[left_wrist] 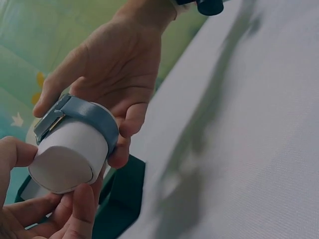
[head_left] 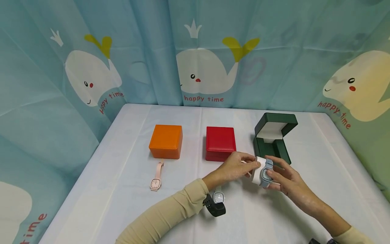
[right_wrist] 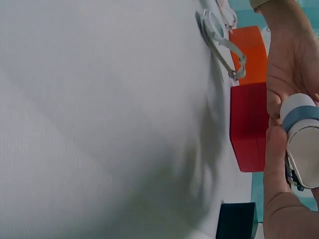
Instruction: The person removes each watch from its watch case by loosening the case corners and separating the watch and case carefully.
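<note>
Both hands are on it in front of the open green box, just above the counter: left hand fingers pinch the soft white cushion, right hand fingers curl around the light, probably scratch-prone blue watch strapped on it, so I'd grip the cushion ends, not the face.

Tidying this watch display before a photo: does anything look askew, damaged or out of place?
Nothing looks damaged. Two watches lie loose on the table: a pink watch before the shut orange box, and a black watch near the left sleeve. Only the green box stands open, its slot empty.
</note>
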Demonstrator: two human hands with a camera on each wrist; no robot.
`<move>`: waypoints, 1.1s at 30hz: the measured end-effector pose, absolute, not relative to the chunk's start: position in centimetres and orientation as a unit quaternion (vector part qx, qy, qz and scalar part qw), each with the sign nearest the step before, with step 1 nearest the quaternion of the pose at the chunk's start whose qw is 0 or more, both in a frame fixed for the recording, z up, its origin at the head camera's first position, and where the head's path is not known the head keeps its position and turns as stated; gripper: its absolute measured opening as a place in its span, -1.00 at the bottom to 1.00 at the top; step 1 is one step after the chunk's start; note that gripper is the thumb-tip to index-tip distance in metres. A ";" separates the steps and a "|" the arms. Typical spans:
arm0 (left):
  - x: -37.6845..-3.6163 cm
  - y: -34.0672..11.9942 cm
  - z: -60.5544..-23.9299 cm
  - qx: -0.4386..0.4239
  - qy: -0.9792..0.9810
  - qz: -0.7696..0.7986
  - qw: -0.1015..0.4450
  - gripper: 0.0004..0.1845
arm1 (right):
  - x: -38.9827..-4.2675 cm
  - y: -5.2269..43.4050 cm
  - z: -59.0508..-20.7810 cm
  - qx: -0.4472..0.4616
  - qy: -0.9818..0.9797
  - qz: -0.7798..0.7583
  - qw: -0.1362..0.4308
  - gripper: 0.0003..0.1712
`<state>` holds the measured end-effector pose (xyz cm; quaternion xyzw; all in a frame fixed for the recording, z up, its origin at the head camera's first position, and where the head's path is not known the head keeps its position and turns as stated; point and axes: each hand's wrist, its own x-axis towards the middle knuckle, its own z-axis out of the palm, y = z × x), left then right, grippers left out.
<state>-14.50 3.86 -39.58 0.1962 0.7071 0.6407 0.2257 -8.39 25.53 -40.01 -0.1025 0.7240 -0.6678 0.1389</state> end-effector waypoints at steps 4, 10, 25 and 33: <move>-14.5 3.8 -39.5 0.192 0.708 0.642 0.223 -0.68 | -8.3 25.3 -39.9 -0.087 0.707 -0.688 0.137 -0.48; -14.5 3.7 -39.5 0.192 0.712 0.638 0.220 -0.69 | -8.4 25.4 -40.0 -0.071 0.684 -0.708 0.160 -0.47; -14.6 3.6 -39.3 0.176 0.728 0.627 0.216 -0.71 | -8.3 25.9 -40.4 -0.063 0.692 -0.706 0.138 -0.37; -14.3 3.4 -39.0 0.173 0.727 0.627 0.222 -0.71 | -7.9 26.1 -40.2 -0.072 0.660 -0.731 0.159 -0.38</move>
